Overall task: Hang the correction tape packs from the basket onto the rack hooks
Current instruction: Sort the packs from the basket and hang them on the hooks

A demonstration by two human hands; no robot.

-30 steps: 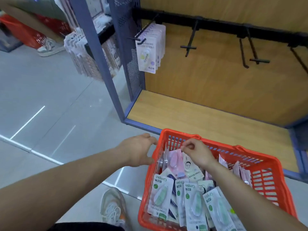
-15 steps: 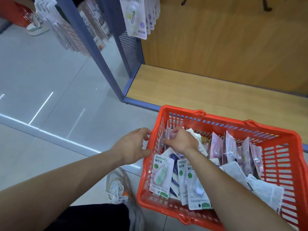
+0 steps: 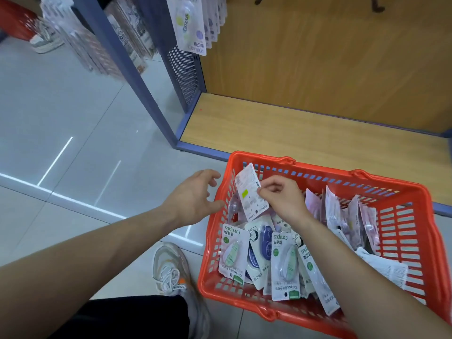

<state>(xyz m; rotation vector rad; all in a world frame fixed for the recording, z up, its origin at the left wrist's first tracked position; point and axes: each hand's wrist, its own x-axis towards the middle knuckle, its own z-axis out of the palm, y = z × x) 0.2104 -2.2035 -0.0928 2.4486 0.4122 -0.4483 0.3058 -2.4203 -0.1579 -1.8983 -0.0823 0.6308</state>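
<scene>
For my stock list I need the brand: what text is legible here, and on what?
"Campus": hanging pack, along the card and again at its foot.
"Campus": left green pack, upside down.
"Campus": middle green pack, upside down.
Chinese characters beside these logos: too blurred to be sure.
Back of the held pack in the right hand: print too small.

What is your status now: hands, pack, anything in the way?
Right hand pinches one pack, held above left end of basket. Left hand open beside the rim, holding nothing. Nothing seen blocking the way up.
</scene>
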